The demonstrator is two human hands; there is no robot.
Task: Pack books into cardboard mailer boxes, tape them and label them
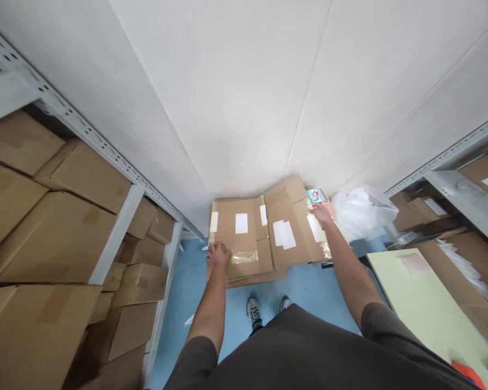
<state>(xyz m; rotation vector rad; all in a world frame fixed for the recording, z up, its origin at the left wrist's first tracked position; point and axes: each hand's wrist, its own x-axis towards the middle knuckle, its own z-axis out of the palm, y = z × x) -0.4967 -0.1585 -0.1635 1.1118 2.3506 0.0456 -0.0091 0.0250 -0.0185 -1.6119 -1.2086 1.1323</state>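
A stack of flattened cardboard boxes point(264, 233) with white labels and clear tape leans against the white wall at the end of the aisle, standing on the blue floor. My left hand point(218, 253) grips the lower left edge of the front sheet, fingers curled on it. My right hand point(321, 214) rests on the upper right edge of the cardboard, fingers bent over it, next to a small colourful printed packet point(317, 195) behind the stack.
Metal shelving point(117, 162) packed with brown cartons lines the left side. On the right are another shelf point(451, 179), a clear plastic bag point(361, 211), an open carton and a pale green board point(427, 303). My shoes point(254, 313) stand on the blue floor.
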